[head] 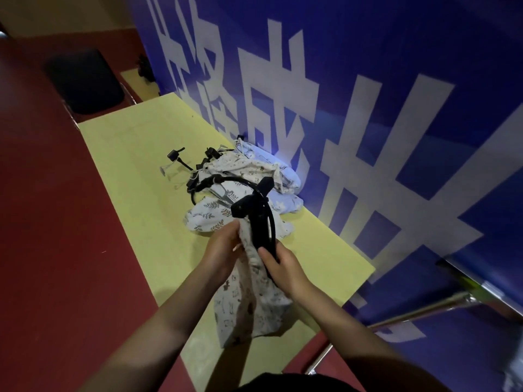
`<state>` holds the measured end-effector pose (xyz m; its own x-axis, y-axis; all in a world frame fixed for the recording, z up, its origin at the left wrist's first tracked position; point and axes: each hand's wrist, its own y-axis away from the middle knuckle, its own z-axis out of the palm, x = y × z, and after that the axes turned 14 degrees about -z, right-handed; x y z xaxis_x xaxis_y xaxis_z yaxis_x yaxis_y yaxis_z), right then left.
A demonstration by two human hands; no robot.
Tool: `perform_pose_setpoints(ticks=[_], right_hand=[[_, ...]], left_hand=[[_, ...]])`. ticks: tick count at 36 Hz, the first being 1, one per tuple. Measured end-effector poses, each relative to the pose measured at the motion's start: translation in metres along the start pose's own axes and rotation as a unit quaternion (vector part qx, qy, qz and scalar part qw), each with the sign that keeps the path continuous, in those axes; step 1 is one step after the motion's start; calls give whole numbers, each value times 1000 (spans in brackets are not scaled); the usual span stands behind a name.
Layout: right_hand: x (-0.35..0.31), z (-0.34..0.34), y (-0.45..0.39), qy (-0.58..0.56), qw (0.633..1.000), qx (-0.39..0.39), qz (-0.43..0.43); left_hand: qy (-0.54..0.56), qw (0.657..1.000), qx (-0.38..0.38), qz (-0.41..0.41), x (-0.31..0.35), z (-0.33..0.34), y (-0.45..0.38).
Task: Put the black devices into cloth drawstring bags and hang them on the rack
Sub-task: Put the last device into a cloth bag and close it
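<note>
A black device [254, 213] with a curved band and cable sticks up out of the mouth of a patterned cloth drawstring bag [252, 304] that hangs over the yellow table [127, 154]. My left hand [223, 250] grips the bag's rim on the left. My right hand [285, 267] holds the device's lower stem and the bag's rim on the right. Behind them lies a pile of more cloth bags [254, 176], leaf-printed and pale blue. More black devices [195, 174] with cables lie at the pile's left edge.
A blue banner wall [368, 94] with large white characters runs along the table's right side. A metal rack bar [424, 309] slants at the lower right. A dark chair seat [85, 80] stands on the red floor [51, 222] beyond the table's far end.
</note>
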<state>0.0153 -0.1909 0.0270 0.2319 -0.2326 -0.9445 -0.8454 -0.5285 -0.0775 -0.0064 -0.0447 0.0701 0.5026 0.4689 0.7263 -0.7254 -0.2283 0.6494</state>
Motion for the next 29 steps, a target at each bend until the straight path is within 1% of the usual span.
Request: perform_pose_setpoints(ticks=[4,7,10,14,16,18,25,27,29], right_hand=[[-5,1,-6,19,999,-21,-15],[-11,2,-9,37,998,-37,-31],[-16,8,-11,24,998,-36,-45],[-19,16,-15,-3,998,-38,-53],[-20,19,-17,-32,997,-47,-44],[-21,21,-18,-62,997,-49,-21],[-27,21,-19,-98,993,-56,18],[-30,15,-23,-80,996,-45,10],[-31,9,-25,-53,998,6,-20]], left_hand=[[42,998,-4,38,-3,7,8],[90,995,-11,42,-8,12,9],[115,993,-15,35,-14,17,15],[132,989,11,68,-15,15,18],[136,987,18,87,-14,11,19],[141,984,44,101,-14,7,18],[126,982,73,119,-17,8,17],[129,980,78,132,-16,7,18],[130,976,95,144,-12,3,16]])
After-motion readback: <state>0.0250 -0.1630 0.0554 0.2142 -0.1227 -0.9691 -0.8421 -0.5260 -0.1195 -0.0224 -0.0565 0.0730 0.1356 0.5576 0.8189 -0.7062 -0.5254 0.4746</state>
